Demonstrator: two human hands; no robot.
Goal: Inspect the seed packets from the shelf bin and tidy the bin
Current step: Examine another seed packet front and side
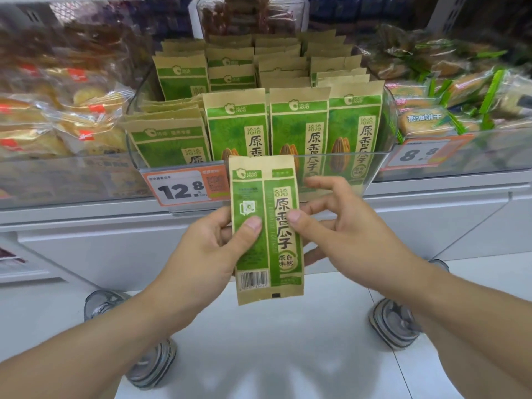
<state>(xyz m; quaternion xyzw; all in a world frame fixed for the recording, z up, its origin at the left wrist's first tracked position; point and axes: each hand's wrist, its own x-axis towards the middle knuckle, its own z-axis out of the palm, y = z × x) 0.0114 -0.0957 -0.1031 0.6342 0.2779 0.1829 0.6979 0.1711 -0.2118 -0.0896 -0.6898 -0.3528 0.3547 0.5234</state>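
Bright even light, blurred warped edges, soft shadows

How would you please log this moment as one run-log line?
left hand: holds seed packet | right hand: pinches packet's edge | bin: stocked, behind | stage: inspecting

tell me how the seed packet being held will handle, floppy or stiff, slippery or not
The seed packet looks like flat kraft paper, so probably light and fairly bendy, though it stands straight between the left hand and right hand. Its matte surface likely grips well. Being thin, it would likely tip if stood alone.
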